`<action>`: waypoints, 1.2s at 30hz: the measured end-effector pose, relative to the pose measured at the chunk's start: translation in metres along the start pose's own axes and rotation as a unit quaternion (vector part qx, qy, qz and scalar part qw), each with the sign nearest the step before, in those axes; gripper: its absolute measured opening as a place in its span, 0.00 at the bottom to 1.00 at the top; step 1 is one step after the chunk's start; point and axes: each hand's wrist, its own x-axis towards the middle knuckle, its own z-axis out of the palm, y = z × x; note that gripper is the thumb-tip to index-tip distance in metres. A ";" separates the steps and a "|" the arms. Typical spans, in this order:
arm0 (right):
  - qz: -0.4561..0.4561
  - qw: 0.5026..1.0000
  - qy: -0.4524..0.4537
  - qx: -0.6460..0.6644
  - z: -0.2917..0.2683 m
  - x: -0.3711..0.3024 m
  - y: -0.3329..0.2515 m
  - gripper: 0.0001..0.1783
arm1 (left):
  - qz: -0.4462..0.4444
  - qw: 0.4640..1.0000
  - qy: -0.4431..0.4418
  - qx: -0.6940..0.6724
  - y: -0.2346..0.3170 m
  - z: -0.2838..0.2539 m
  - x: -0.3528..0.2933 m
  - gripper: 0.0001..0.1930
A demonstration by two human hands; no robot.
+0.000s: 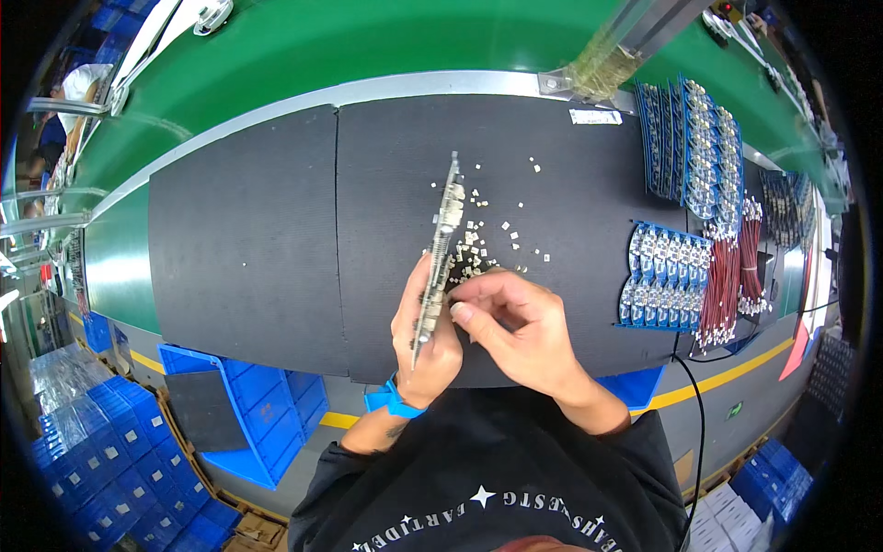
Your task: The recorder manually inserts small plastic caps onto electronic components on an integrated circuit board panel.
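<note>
Left hand [407,324], one: grip clasped around the near end of a circuit board, thumb side and finger side on opposite faces.

Right hand [524,322], one: thumb and forefinger drawn together beside the board's right face; whether this grip holds a piece, cannot tell.

Circuit board [443,230], one: held on edge above the middle of the surface [248,216], pale parts along it.

Handling note, as judged: best kept firm in the left grip near the worked spot, with small fingertip pulls by the right and no bending.

Small white pieces [472,237]: dozens, loose on the surface, thickest just right of the board; exact count prevented by overlap and the hand.

White strip [596,117], one: far edge of the surface.

Blue boards: two groups at right, one upper [701,147], one lower [664,276]; boards within each too overlapped to count.

Red wires [720,294]: two bundles visible, beside the lower group.
</note>
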 end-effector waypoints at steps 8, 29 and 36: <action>0.069 0.987 -0.023 0.143 0.001 0.000 -0.005 0.07 | 0.110 0.994 -0.008 0.017 0.028 0.005 0.020 0.23; 0.032 0.990 -0.061 0.123 0.014 -0.008 -0.033 0.05 | 0.246 0.967 0.050 -0.050 0.009 0.013 0.023 0.26; 0.080 0.985 -0.067 0.135 0.008 -0.009 -0.038 0.04 | 0.077 0.963 0.249 -0.074 0.009 0.011 0.016 0.17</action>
